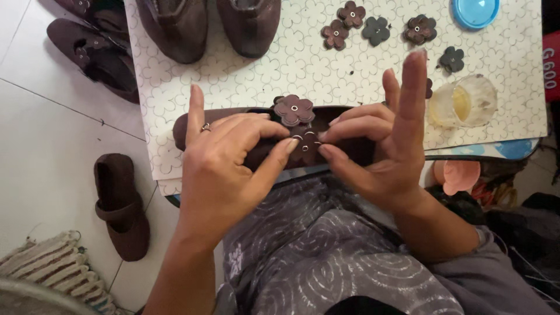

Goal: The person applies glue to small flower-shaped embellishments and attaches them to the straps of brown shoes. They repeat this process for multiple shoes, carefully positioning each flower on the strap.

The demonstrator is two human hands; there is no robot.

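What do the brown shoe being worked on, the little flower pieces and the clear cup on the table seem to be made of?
The shoe between the left hand and right hand looks like matte brown suede or felt: soft nap, no shine. The flower pieces seem cut from similar material, each with a small metal eyelet. The clear cup appears to be translucent plastic, cloudy and slightly yellowed.

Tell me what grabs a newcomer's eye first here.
At centre, the left hand and right hand pinch a small brown flower-shaped leather piece onto a dark brown suede shoe, just below another flower on it. More loose leather flowers lie scattered on the white patterned board above, and another brown shoe sits on the floor at left.
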